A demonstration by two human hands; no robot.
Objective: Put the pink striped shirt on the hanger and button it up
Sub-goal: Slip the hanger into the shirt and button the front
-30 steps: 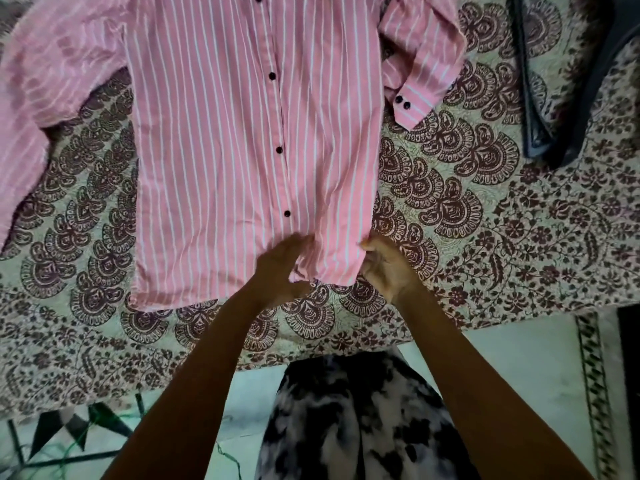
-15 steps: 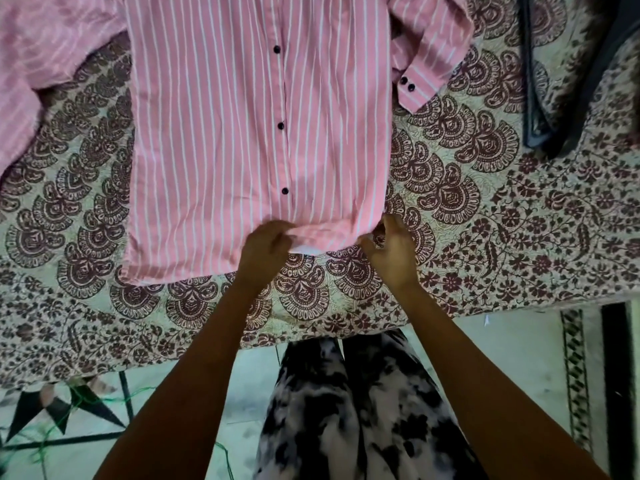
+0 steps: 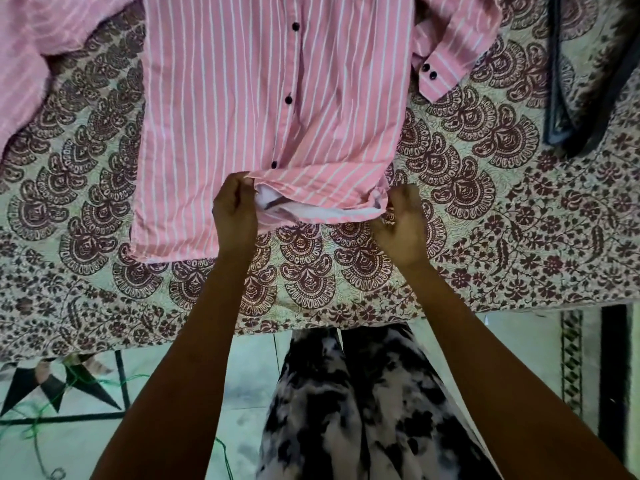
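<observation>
The pink striped shirt (image 3: 221, 109) lies front up on the patterned bedspread (image 3: 485, 209), its black buttons done up along the placket. Its right cuff (image 3: 440, 74) with two black buttons lies to the right. My left hand (image 3: 233, 209) pinches the lower hem near the placket and lifts it. My right hand (image 3: 403, 226) grips the hem's right corner. Between them the hem is folded back and shows the white inside. No hanger is visible; the collar is out of frame.
A dark garment (image 3: 581, 84) lies on the bed at the upper right. The bed's near edge runs across the middle, with tiled floor (image 3: 242, 375) and my patterned trousers (image 3: 363, 410) below it.
Both hands have drawn the lower right hem up and folded it back, exposing the white inside. The view has shifted so the shirt sits higher in frame.
</observation>
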